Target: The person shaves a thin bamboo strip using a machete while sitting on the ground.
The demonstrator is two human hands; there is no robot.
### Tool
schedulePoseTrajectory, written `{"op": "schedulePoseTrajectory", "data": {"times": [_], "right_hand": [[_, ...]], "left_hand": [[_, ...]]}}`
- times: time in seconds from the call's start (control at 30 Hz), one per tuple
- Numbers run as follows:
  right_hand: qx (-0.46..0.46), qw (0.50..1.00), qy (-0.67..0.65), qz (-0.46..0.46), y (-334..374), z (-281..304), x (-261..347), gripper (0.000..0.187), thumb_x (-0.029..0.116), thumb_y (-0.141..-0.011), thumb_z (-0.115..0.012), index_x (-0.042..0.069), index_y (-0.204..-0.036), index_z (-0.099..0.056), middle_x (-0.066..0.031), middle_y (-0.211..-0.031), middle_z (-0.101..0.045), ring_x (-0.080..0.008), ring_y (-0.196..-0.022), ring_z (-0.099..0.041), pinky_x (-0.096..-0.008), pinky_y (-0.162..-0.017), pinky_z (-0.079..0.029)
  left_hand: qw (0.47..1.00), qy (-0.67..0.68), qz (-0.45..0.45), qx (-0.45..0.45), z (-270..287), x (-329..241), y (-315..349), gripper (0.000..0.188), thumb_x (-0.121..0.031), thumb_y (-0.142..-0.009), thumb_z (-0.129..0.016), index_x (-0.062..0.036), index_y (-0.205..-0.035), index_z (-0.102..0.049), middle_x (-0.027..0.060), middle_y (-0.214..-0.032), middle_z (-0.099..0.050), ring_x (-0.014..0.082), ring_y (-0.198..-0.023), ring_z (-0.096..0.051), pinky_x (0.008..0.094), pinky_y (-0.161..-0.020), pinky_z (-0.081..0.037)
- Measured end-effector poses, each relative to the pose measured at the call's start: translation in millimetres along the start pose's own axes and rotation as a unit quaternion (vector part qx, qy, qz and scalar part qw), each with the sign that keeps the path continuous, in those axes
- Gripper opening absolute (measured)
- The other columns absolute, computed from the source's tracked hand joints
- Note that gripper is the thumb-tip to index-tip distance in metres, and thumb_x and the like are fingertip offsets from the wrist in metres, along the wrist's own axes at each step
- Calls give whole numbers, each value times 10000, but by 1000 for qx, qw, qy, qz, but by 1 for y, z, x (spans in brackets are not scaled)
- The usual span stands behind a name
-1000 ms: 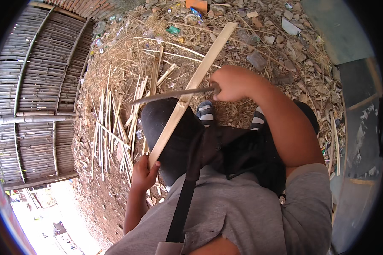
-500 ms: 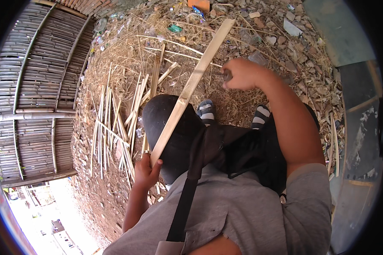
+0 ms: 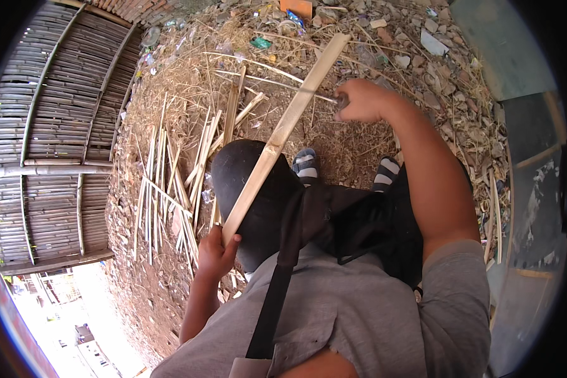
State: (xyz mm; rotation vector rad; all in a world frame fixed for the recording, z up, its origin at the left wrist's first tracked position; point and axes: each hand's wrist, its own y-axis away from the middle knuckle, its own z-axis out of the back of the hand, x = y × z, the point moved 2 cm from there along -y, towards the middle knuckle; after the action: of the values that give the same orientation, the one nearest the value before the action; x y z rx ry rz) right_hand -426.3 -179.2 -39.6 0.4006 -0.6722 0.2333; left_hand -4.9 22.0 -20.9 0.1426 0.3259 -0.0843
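Observation:
A long, split bamboo strip (image 3: 272,151) slants across the view, passing over my black-clad left knee (image 3: 239,165). My left hand (image 3: 218,253) grips its near end, with the thumb on one side and the fingers around it. Toward the far end, my right hand (image 3: 363,103) is closed round the dark handle of a knife (image 3: 322,96). The thin blade points left and meets the strip a little below its far tip; whether it has cut into the bamboo cannot be made out.
Several thin bamboo slats (image 3: 170,189) lie in a loose pile left of my knee. Rubble and stones (image 3: 422,69) cover the ground at the far right. A bamboo-slat wall (image 3: 50,120) stands at left, and dark panels (image 3: 535,189) at right. My sandalled feet (image 3: 306,165) are ahead.
My right hand has shifted slightly right, and the knife blade now shows across the strip. The strip's far end has dipped a little. My left hand keeps its hold.

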Motion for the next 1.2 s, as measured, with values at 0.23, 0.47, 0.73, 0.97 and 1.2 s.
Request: {"op": "schedulePoseTrajectory", "data": {"times": [0.23, 0.47, 0.73, 0.97, 1.2], "right_hand": [[-23, 998, 50, 22, 8, -12, 23, 459, 292, -777, -780, 1, -1121, -696, -205, -967, -714, -345, -905, -703, -437, -823, -541], [-52, 997, -35, -51, 3, 15, -18, 556, 324, -802, -782, -21, -1220, -659, -207, -994, -714, -335, -919, -704, -445, -839, -536], [11, 998, 30, 61, 8, -18, 32, 607, 346, -796, -794, -28, -1246, -634, -191, -986, -713, -331, -911, -702, -430, -836, -532], [-15, 992, -125, -28, 8, 22, -25, 549, 353, -812, -793, -28, -1177, -642, -153, -894, -724, -292, -886, -705, -431, -784, -532], [39, 995, 43, 76, 14, -28, 35, 507, 341, -811, -790, -4, -1161, -664, -165, -943, -730, -296, -923, -712, -424, -812, -541]], "left_hand": [[999, 3, 32, 29, 9, -6, 2, 400, -375, -925, -704, -23, -839, -535, 194, -634, -591, 416, -602, -623, 490, -538, -451], [999, 16, 14, 33, 10, -6, -1, 409, -365, -925, -706, -11, -824, -528, 194, -633, -590, 407, -588, -618, 476, -537, -453], [1000, 0, 14, 26, 8, -4, 1, 413, -366, -923, -710, -17, -814, -517, 190, -606, -576, 401, -559, -608, 461, -517, -447], [999, 48, 11, -3, -3, -3, 0, 380, -348, -931, -693, -23, -834, -521, 191, -636, -588, 404, -597, -621, 472, -545, -455], [999, 24, 27, 11, -2, -3, 4, 412, -381, -925, -701, -24, -843, -512, 191, -632, -569, 414, -599, -613, 479, -550, -454]]}}
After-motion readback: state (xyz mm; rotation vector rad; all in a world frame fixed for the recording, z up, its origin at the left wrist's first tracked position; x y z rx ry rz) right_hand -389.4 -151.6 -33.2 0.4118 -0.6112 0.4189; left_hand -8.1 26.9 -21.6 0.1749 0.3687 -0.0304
